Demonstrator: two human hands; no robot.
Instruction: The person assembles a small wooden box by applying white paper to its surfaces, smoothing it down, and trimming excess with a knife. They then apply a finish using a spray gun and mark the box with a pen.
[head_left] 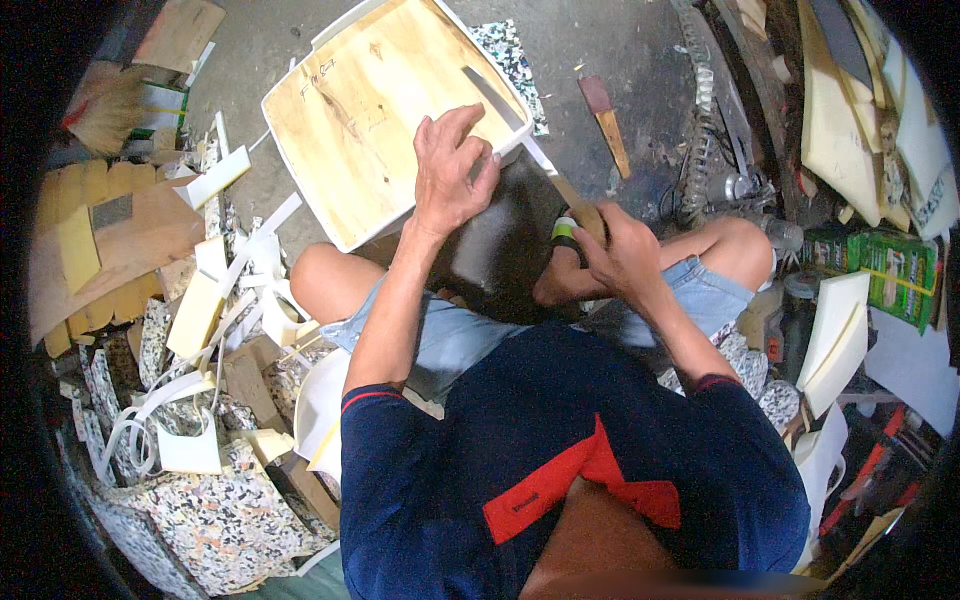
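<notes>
A squarish wooden panel with white padding round its edge lies tilted in front of my legs. My left hand is raised over its near right part, fingers bent and apart, holding nothing that I can see. In my right hand is the brown handle of a long-bladed knife. The blade runs up and to the left from my fist, across the panel's right corner. Beneath the panel, between my legs, stands a dark, shiny, rounded support.
A flat tool with a maroon blade and wooden handle lies on the concrete floor. Speckled foam and white offcuts heap up at left. Foam sheets lean at far right, beyond a translucent hose. Green packets lie at right.
</notes>
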